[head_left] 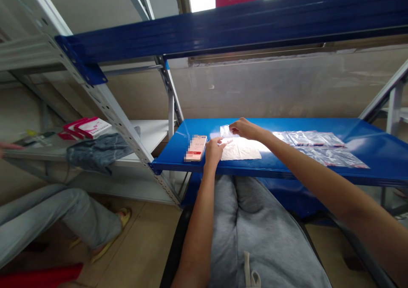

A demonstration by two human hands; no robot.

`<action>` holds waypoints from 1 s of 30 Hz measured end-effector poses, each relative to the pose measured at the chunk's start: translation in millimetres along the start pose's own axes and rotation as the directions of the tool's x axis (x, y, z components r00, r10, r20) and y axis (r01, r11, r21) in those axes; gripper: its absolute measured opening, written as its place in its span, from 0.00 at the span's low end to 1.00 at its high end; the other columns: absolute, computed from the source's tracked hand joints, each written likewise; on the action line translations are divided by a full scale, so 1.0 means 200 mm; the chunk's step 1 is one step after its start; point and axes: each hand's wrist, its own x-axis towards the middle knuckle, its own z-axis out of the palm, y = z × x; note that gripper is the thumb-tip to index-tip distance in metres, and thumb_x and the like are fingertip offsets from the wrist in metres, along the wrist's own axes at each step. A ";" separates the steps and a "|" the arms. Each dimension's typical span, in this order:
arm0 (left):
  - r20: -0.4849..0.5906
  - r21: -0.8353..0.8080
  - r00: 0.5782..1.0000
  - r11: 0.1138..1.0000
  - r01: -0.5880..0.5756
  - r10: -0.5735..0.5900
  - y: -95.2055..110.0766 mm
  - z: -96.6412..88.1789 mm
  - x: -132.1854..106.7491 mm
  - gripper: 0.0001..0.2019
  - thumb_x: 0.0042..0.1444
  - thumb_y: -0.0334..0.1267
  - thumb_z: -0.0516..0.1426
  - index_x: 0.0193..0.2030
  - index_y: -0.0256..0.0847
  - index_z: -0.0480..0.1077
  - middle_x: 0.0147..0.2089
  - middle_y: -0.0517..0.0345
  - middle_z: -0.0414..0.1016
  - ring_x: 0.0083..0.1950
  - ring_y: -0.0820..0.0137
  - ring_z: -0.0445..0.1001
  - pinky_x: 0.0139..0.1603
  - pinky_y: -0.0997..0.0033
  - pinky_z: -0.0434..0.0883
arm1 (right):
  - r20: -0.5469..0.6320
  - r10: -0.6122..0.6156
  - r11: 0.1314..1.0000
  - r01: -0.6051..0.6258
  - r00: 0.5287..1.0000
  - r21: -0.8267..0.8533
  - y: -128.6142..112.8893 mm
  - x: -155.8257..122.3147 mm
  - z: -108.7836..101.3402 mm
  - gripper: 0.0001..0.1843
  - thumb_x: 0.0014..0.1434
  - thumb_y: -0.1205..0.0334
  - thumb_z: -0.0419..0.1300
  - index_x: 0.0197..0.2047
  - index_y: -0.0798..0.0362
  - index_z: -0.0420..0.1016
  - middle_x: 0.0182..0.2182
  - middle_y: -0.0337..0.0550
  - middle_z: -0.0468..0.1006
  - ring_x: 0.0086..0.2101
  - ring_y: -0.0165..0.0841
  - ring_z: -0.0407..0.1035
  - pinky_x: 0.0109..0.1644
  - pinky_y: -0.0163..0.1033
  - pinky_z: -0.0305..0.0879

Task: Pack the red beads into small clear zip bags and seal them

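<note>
A white cloth [241, 151] lies flat on the blue shelf in front of me. My left hand [214, 150] rests at its left edge, thumb and forefinger apart. Over the far side of the cloth is my right hand [244, 128], its fingers bent and pressed together at a small clear plastic bag [225, 131]. Whether they grip the bag or something smaller is too bright and small to tell. Just left of my left hand lies a phone [198, 148] with its lit screen facing up.
Several flat clear packets [318, 139] lie in two rows at the right of the blue shelf [385, 152]. A blue beam [223, 33] crosses above. On the white shelf at left are red-and-white boxes [92, 127] and a grey-blue cloth [102, 152]. Another person's legs [63, 216] are at lower left.
</note>
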 end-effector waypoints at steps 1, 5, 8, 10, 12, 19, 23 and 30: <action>0.004 0.030 1.000 1.000 -0.009 0.009 -0.01 0.02 0.01 0.15 0.58 0.32 0.64 0.52 0.37 0.79 0.45 0.48 0.82 0.42 0.64 0.78 0.49 0.64 0.73 | 0.006 -0.005 1.000 0.005 1.000 -0.002 0.00 0.00 0.01 0.11 0.54 0.75 0.57 0.25 0.54 0.75 0.24 0.38 0.76 0.26 0.28 0.63 0.35 0.35 0.51; 0.021 0.079 0.999 0.996 -0.033 0.031 -0.02 0.07 0.05 0.10 0.58 0.32 0.64 0.47 0.38 0.81 0.45 0.47 0.82 0.46 0.62 0.77 0.50 0.64 0.72 | 0.022 -0.007 1.000 0.007 1.000 -0.021 0.01 0.00 0.01 0.11 0.54 0.76 0.58 0.25 0.54 0.76 0.24 0.38 0.77 0.26 0.28 0.63 0.34 0.35 0.52; 0.039 0.087 0.999 0.996 -0.035 0.031 -0.02 0.08 0.06 0.07 0.59 0.32 0.63 0.43 0.39 0.82 0.43 0.47 0.82 0.45 0.62 0.77 0.49 0.65 0.71 | 0.026 0.011 1.000 -0.010 1.000 -0.027 0.01 0.01 0.01 0.10 0.54 0.76 0.61 0.27 0.53 0.78 0.26 0.40 0.80 0.28 0.29 0.67 0.34 0.34 0.54; 0.047 0.093 0.998 0.995 -0.035 0.031 -0.02 0.08 0.06 0.06 0.59 0.32 0.63 0.41 0.39 0.82 0.42 0.46 0.82 0.44 0.61 0.78 0.48 0.66 0.71 | 0.026 0.023 1.000 -0.023 0.999 -0.011 0.02 0.02 0.01 0.08 0.53 0.75 0.64 0.30 0.52 0.80 0.28 0.40 0.82 0.29 0.31 0.70 0.35 0.34 0.55; 0.050 0.096 0.998 0.995 -0.037 0.032 -0.03 0.09 0.06 0.06 0.59 0.32 0.62 0.40 0.39 0.82 0.42 0.46 0.82 0.44 0.61 0.78 0.47 0.66 0.71 | 0.018 0.045 0.999 -0.045 0.999 0.018 0.03 0.03 0.00 0.09 0.51 0.74 0.67 0.34 0.51 0.82 0.30 0.41 0.83 0.30 0.32 0.72 0.35 0.35 0.58; 0.045 0.098 0.998 0.994 -0.044 0.039 -0.03 0.09 0.06 0.08 0.59 0.31 0.61 0.42 0.39 0.82 0.42 0.45 0.83 0.43 0.61 0.78 0.46 0.67 0.72 | -0.049 0.110 0.991 -0.106 0.993 0.079 0.05 0.01 -0.03 0.12 0.48 0.73 0.71 0.37 0.51 0.83 0.33 0.43 0.85 0.32 0.34 0.75 0.36 0.35 0.63; 0.039 0.091 0.998 0.995 -0.046 0.042 -0.04 0.10 0.07 0.08 0.58 0.30 0.62 0.41 0.39 0.83 0.41 0.45 0.83 0.43 0.61 0.79 0.47 0.67 0.72 | -0.072 0.159 0.978 -0.148 0.985 0.145 0.07 -0.02 -0.01 0.12 0.49 0.75 0.69 0.37 0.53 0.83 0.31 0.43 0.84 0.30 0.33 0.76 0.35 0.34 0.65; 0.034 0.078 0.998 0.995 -0.062 0.059 -0.05 0.10 0.07 0.07 0.59 0.30 0.63 0.43 0.38 0.82 0.42 0.44 0.83 0.44 0.61 0.79 0.48 0.67 0.72 | -0.061 0.362 0.838 -0.296 0.930 0.458 0.14 -0.10 0.17 0.12 0.49 0.71 0.70 0.39 0.55 0.78 0.28 0.43 0.82 0.23 0.31 0.73 0.28 0.34 0.67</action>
